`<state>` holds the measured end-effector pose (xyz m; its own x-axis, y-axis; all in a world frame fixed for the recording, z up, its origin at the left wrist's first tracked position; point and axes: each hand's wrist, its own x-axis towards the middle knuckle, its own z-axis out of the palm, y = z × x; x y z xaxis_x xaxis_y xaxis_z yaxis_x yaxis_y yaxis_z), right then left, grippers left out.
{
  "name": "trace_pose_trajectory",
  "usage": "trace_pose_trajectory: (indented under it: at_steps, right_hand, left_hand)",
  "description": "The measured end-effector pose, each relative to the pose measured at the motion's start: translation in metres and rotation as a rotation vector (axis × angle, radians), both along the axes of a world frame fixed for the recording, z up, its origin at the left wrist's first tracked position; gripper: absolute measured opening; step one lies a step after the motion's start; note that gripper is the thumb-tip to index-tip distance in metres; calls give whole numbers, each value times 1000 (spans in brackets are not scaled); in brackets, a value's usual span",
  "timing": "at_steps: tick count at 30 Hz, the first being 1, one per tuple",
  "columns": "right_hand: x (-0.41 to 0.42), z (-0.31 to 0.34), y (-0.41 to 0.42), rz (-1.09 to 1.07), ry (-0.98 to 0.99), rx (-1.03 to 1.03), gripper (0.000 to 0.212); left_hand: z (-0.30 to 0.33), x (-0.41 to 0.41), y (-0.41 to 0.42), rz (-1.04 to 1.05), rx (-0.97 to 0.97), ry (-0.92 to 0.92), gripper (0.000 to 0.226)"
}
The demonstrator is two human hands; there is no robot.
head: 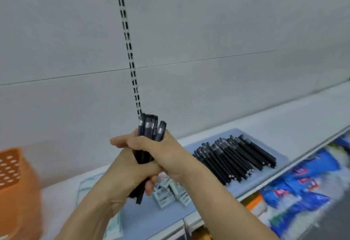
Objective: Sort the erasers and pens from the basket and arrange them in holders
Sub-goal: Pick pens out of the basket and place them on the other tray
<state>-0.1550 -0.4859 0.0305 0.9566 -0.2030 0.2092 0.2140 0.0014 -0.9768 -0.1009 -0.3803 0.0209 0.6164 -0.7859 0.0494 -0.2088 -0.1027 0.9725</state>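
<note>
Both hands grip one bundle of black pens (151, 126), held upright above the shelf. My left hand (125, 171) wraps the lower part of the bundle and my right hand (161, 150) closes round its upper part, so the pens' middle is hidden. Several more black pens (238, 158) lie in a row on a light blue mat (280, 156) to the right. Small white erasers (166, 192) lie on the mat just below my hands. An orange perforated basket (15, 179) stands at the far left.
A white shelf (284, 118) runs under the mat, backed by a grey wall panel with a slotted upright rail (128, 50). A teal-edged item (113, 226) lies at the mat's left. Blue packaged goods (303, 183) fill the lower shelf at right.
</note>
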Motion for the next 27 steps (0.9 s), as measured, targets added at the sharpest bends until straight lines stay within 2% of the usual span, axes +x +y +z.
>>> trace_pose_trajectory:
  at_steps: [2, 4, 6, 7, 8, 11, 13, 15, 17, 22, 27]
  right_hand:
    - [-14, -7, -23, -76, -3, 48, 27]
    - [-26, -14, -56, -253, -37, 144, 35]
    - [-42, -21, -96, -517, -31, 160, 25]
    - [-50, -26, -120, -649, 28, 50, 18]
    - [-58, -31, -144, -745, 146, -145, 17]
    - [-75, -51, -194, -852, 705, -804, 31]
    - [-79, -64, -206, -852, 867, -930, 50]
    - [-76, -76, -211, -860, 877, -947, 67]
    - [-72, -85, -213, -898, 851, -959, 74]
    - [-68, -98, -205, -945, 721, -1173, 67]
    - [-66, -101, -188, -932, 799, -1278, 63]
  left_hand:
    - [-10, -8, -15, -106, 103, 7, 15]
    - [-28, -14, -29, -146, 201, -43, 38]
    - [-45, -21, -42, -103, 251, -192, 50]
    - [-52, -27, -49, -96, 265, -266, 53]
    - [-58, -32, -56, -102, 276, -326, 56]
    - [-72, -48, -78, -173, 312, -456, 60]
    - [-80, -52, -89, -207, 318, -522, 60]
    - [-87, -51, -96, -214, 333, -610, 61]
    - [-91, -47, -98, -204, 338, -693, 63]
    - [-90, -39, -91, -148, 298, -746, 60]
    - [-76, -32, -54, -10, 209, -842, 45]
